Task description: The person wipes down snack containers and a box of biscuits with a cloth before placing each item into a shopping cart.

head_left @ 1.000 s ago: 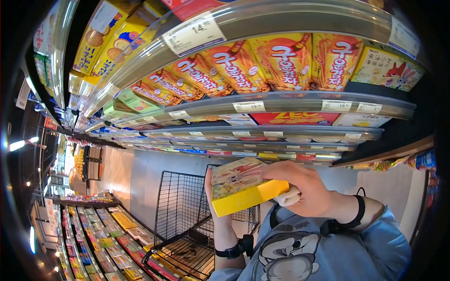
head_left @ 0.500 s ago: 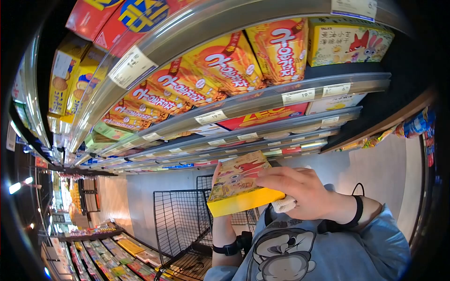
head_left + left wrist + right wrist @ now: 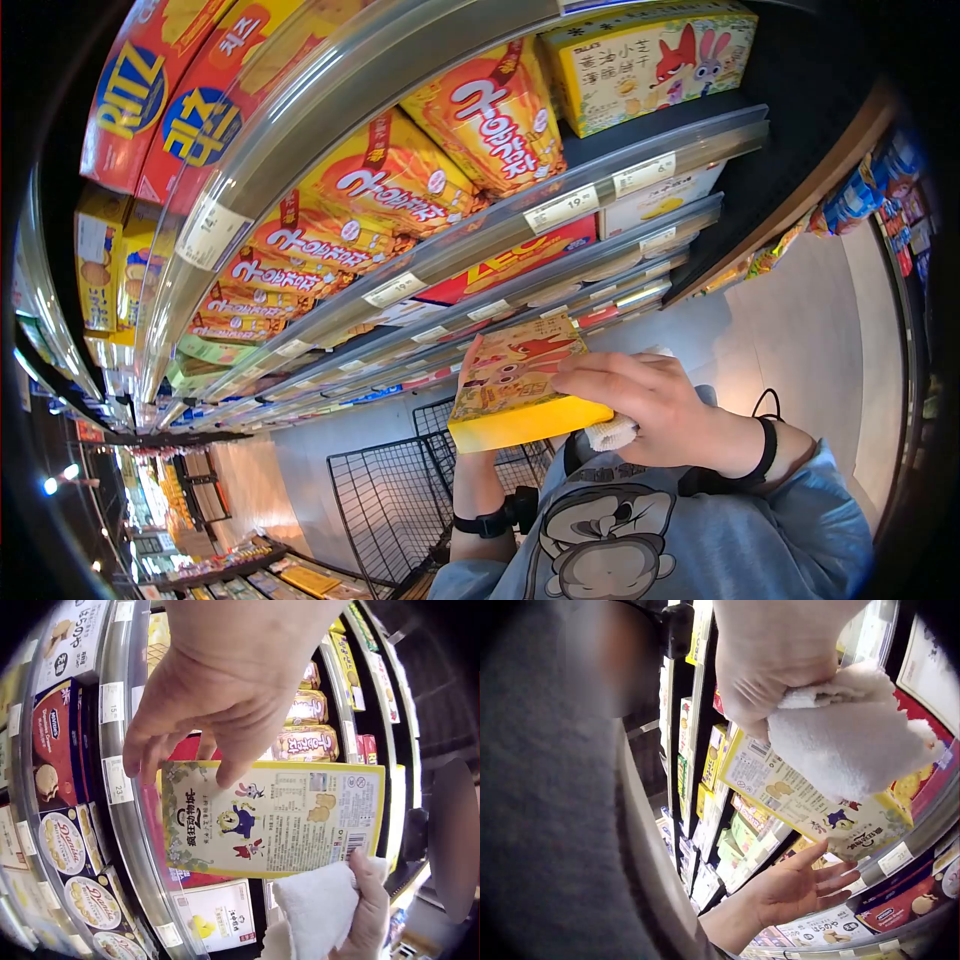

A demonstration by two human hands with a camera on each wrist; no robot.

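Observation:
My right hand (image 3: 655,400) grips a yellow biscuit box (image 3: 525,365) by its near end, the fingers lying over its picture side. A folded white cloth (image 3: 847,727) is tucked in that same hand, against the back of the box. At the far end, my left hand (image 3: 791,892) has its thumb at the back and its other fingers loosely extended beside the edge. The box mostly hides this hand in the head view. Printed text, cartoon animals and a barcode show on the back (image 3: 277,817).
Shelves of orange snack packs (image 3: 385,185) rise in front, with a similar cartoon box (image 3: 655,65) at their right end. Red cracker boxes (image 3: 170,100) stand upper left. A black wire cart (image 3: 385,500) is below, beside the left forearm. Price rails (image 3: 560,210) edge the shelves.
The head view has shifted right and tilted along the shelves, so the similar cartoon box appears nearer the middle. Both hands stay at the biscuit box, which has turned slightly.

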